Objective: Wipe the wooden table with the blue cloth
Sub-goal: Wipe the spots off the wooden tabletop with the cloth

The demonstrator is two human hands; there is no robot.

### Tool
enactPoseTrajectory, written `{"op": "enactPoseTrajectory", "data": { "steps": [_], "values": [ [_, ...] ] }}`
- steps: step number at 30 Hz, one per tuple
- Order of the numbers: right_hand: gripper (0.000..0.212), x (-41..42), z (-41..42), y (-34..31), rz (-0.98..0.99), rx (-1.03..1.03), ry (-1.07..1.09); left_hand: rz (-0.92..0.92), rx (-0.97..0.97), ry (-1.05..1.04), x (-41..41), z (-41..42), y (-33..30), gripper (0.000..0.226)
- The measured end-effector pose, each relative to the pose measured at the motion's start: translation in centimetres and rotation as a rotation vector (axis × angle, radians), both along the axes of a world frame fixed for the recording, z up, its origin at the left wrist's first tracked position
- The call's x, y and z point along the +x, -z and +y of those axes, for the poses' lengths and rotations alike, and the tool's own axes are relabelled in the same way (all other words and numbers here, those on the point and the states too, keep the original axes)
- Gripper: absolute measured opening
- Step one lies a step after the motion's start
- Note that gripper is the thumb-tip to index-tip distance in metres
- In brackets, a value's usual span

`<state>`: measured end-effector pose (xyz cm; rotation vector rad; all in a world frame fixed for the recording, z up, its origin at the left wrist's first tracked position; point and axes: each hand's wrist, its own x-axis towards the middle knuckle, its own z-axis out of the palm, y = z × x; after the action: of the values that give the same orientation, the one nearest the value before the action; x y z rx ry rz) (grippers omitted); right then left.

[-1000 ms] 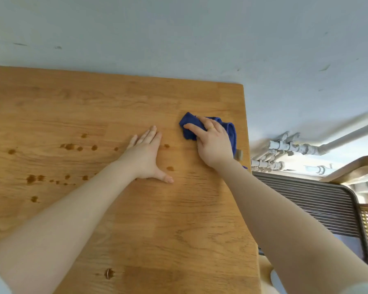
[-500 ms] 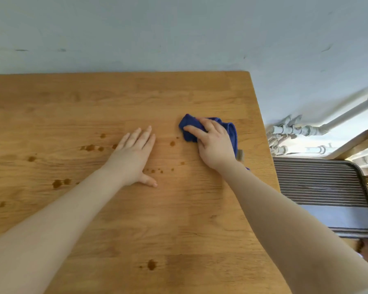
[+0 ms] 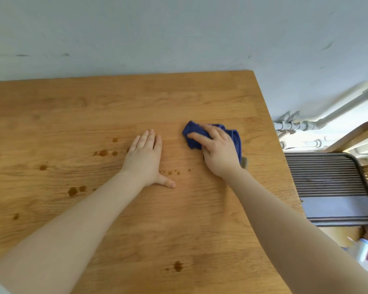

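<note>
Left hand point(image 3: 146, 160) shifted nearer blue cloth point(image 3: 235, 137).

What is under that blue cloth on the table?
The blue cloth lies on the wooden table, with the right hand pressing on top. Whether stains lie beneath cannot be seen; the cloth covers that patch.

The table point(image 3: 136, 107) is smooth, satin-finished wood with visible grain, and the blue cloth point(image 3: 235, 137) is soft, matt fabric. The wall point(image 3: 179, 32) is matt paint; the pipes point(image 3: 338, 112) look like painted metal.
</note>
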<state>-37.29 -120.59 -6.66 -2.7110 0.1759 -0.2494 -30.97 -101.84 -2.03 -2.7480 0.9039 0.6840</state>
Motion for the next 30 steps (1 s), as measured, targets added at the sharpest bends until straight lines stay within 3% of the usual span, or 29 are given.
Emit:
{"op": "enactPoseTrajectory", "data": {
  "steps": [3, 5, 14, 21, 30],
  "values": [
    [0.044, 3.6, 0.3, 0.0, 0.061, 0.005, 0.197, 0.012, -0.019, -0.014, -0.1, 0.2, 0.4, 0.140],
    [0.044, 3.8, 0.8, -0.1, 0.075, -0.003, 0.210, 0.028, -0.034, -0.019, -0.1, 0.3, 0.4, 0.140],
    [0.045, -4.2, 2.1, -0.2, 0.065, -0.032, -0.182, 0.048, -0.077, -0.040, -0.2, 0.3, 0.1, 0.139],
    [0.047, 2.5, 1.5, -0.7, 0.092, -0.006, 0.092, 0.064, -0.097, -0.070, -0.3, 0.3, 0.2, 0.139],
    [0.047, -3.6, 2.2, -0.3, 0.110, -0.018, -0.326, 0.055, -0.110, -0.093, -0.2, 0.2, 0.5, 0.140]
  ]
}}
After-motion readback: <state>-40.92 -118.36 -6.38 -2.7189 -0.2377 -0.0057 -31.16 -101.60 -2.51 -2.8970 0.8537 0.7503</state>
